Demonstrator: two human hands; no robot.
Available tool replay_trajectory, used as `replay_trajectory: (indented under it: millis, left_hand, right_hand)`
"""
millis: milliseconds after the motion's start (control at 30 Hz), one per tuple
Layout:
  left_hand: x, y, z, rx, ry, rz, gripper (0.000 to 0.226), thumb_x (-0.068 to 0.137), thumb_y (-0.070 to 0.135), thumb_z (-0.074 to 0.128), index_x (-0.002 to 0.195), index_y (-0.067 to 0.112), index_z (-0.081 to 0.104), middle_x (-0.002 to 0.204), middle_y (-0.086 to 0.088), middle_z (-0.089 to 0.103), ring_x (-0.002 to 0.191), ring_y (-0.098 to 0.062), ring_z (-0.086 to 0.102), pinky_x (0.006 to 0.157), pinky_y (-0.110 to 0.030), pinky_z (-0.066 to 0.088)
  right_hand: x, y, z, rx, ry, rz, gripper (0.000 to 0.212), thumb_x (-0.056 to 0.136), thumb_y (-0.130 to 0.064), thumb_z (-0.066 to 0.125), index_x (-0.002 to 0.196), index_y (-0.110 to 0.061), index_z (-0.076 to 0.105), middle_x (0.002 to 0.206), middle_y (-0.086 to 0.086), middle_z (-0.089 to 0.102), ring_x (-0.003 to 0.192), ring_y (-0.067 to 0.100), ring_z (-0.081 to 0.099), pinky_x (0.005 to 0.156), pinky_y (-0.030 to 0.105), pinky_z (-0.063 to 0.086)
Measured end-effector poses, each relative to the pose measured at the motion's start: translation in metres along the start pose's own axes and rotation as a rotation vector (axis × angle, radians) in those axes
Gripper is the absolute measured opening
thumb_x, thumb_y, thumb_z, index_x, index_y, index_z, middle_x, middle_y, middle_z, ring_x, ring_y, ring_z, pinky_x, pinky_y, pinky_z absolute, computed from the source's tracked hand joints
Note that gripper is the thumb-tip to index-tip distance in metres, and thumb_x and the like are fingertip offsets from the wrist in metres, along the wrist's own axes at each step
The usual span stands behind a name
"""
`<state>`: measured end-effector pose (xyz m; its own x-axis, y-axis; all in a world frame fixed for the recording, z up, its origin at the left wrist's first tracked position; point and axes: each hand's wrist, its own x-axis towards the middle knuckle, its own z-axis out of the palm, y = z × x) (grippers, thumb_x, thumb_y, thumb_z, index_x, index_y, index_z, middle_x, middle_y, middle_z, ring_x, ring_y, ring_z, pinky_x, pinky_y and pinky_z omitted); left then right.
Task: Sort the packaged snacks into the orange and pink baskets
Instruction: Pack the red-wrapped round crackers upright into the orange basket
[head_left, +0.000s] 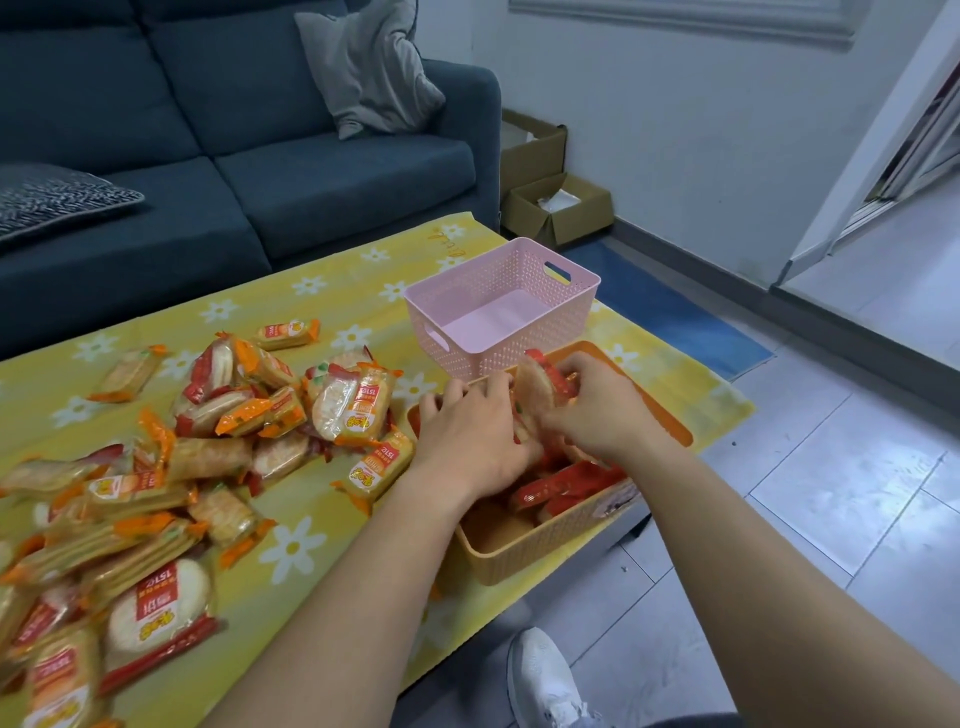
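Left hand (467, 431), right hand (597, 410) close together over orange woven-plastic basket (524, 561), fingers of both curled round red-wrapped round rice-cracker packet (537, 395), held on edge. More red-wrapped packets (566, 486) lie in same basket. Pink perforated plastic basket (498, 306) just behind it. Loose pile of wrapped snacks (208, 441) on yellow daisy-print cloth (322, 499), left of hands.

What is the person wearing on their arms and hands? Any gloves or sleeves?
Nothing that shows. The left hand and right hand have no gloves, rings or watch. The left arm and right arm are bare as far as the picture reaches, with no sleeve in sight.
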<state>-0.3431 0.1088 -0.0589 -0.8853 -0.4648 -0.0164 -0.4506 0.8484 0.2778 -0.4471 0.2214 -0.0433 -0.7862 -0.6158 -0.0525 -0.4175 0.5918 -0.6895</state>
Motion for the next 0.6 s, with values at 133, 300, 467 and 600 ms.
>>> replay_trajectory:
  millis: [133,300,467,600]
  left_hand:
    - [0.002,0.004,0.005,0.061,0.044,0.034,0.081,0.077,0.057,0.066,0.145,0.027,0.036,0.147,0.001,0.048,0.132,-0.031,0.037,0.108,-0.048,0.023]
    - [0.003,0.005,0.009,0.074,0.189,0.198,0.063,0.080,0.046,0.069,0.137,0.033,0.047,0.133,0.010,0.057,0.136,-0.018,0.038,0.119,-0.047,-0.002]
    - [0.004,0.010,0.010,0.103,0.261,0.276,0.043,0.083,0.043,0.065,0.125,0.034,0.057,0.118,0.015,0.063,0.130,-0.013,0.045,0.120,-0.049,-0.014]
    - [0.007,0.005,0.011,0.013,0.167,0.265,0.039,0.087,0.033,0.064,0.125,0.028,0.062,0.110,0.007,0.063,0.120,-0.018,0.052,0.126,-0.045,0.005]
  right_hand:
    - [-0.002,0.006,-0.002,-0.112,0.047,-0.027,0.025,0.085,-0.023,0.068,0.110,-0.022,0.062,0.095,-0.001,0.066,0.086,0.022,0.062,0.070,0.033,0.052]
    - [0.002,0.014,-0.006,-0.135,0.106,-0.007,0.019,0.086,-0.024,0.066,0.104,-0.020,0.058,0.093,0.005,0.066,0.080,0.027,0.059,0.066,0.033,0.046]
    - [0.002,0.016,-0.009,-0.127,0.100,0.010,0.016,0.086,-0.021,0.065,0.101,-0.019,0.058,0.089,0.003,0.064,0.076,0.023,0.058,0.061,0.032,0.045]
    - [0.001,0.019,-0.009,-0.137,0.053,0.016,0.012,0.083,-0.021,0.065,0.093,-0.017,0.059,0.080,0.000,0.060,0.077,0.025,0.058,0.059,0.030,0.040]
